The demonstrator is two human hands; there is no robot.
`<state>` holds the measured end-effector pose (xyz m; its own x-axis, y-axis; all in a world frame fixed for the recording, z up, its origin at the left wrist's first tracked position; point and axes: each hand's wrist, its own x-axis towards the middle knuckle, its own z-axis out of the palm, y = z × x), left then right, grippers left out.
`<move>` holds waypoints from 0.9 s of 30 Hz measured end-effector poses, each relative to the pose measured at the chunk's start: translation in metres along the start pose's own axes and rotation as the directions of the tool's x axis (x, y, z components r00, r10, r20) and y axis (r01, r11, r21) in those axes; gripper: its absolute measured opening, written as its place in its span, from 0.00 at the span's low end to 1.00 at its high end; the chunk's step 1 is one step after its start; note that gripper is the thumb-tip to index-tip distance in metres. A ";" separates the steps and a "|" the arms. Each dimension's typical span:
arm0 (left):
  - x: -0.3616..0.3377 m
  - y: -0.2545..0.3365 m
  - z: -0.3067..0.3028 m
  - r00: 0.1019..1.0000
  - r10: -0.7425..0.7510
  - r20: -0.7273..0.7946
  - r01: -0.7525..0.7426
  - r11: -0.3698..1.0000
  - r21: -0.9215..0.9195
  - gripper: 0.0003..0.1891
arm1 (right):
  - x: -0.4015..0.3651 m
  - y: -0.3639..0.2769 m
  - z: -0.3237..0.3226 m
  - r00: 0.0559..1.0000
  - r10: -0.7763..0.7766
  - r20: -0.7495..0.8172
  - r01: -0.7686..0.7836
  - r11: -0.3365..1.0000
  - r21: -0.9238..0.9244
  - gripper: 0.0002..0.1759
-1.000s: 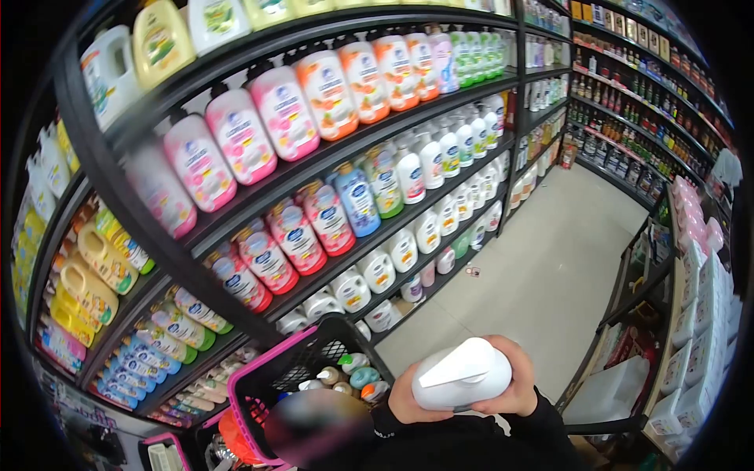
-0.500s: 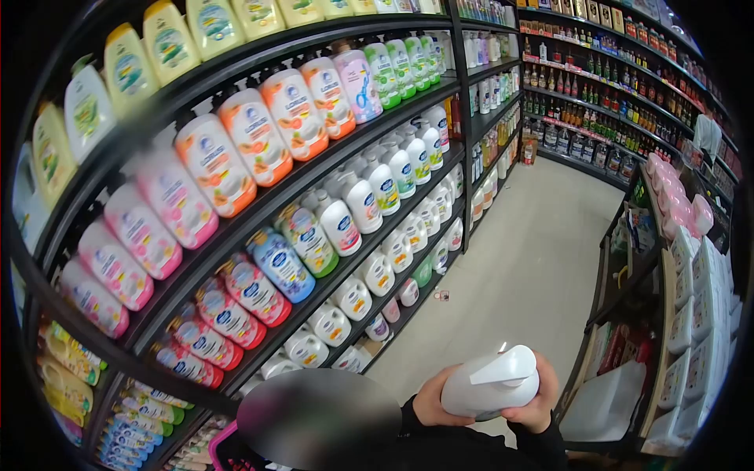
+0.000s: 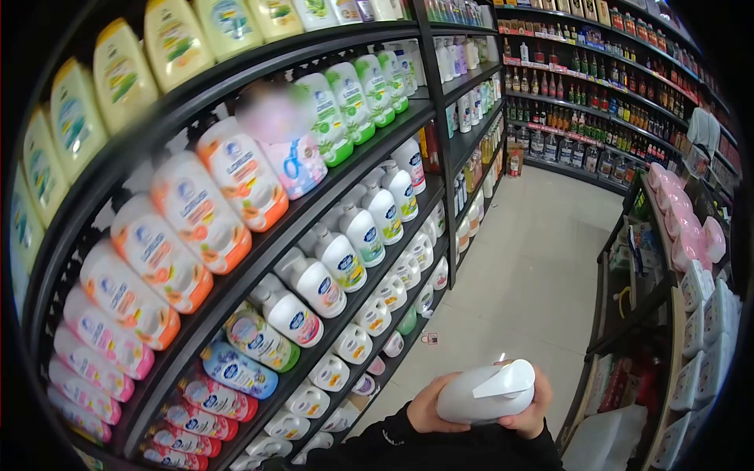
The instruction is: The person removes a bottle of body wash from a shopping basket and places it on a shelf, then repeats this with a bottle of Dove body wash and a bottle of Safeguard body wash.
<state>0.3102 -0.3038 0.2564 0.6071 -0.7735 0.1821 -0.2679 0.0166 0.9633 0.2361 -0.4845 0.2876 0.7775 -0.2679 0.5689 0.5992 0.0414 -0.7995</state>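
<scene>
I hold a white pump bottle (image 3: 479,394) in both hands at the bottom of the view, lying sideways with its pump head pointing right. My left hand (image 3: 422,407) grips its base end. My right hand (image 3: 528,414) wraps the pump end from below. Both black sleeves (image 3: 440,449) show at the bottom edge. The bottle is level with the lower shelves, apart from them.
Black shelving (image 3: 259,259) on my left carries rows of pump bottles: white ones (image 3: 345,255), orange ones (image 3: 188,220), pink ones lower left. The tiled aisle (image 3: 534,275) runs ahead to shelves of dark bottles (image 3: 597,102). A rack with pink and white packs (image 3: 691,259) stands on the right.
The view has moved forward along the shelves and the pink basket has left the frame. The bottle stays in both hands, held the same way.
</scene>
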 end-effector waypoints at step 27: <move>0.442 -0.084 -0.003 0.991 -0.056 0.118 0.076 0.983 -0.167 0.44 | 0.295 0.168 -0.270 0.988 0.029 -0.149 -0.040 0.997 -0.068 0.46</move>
<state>0.6034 -0.6448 0.2562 0.5286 -0.8426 0.1031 -0.0923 0.0637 0.9937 0.5145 -0.8163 0.2690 0.7575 -0.4073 0.5102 0.5536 -0.0135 -0.8327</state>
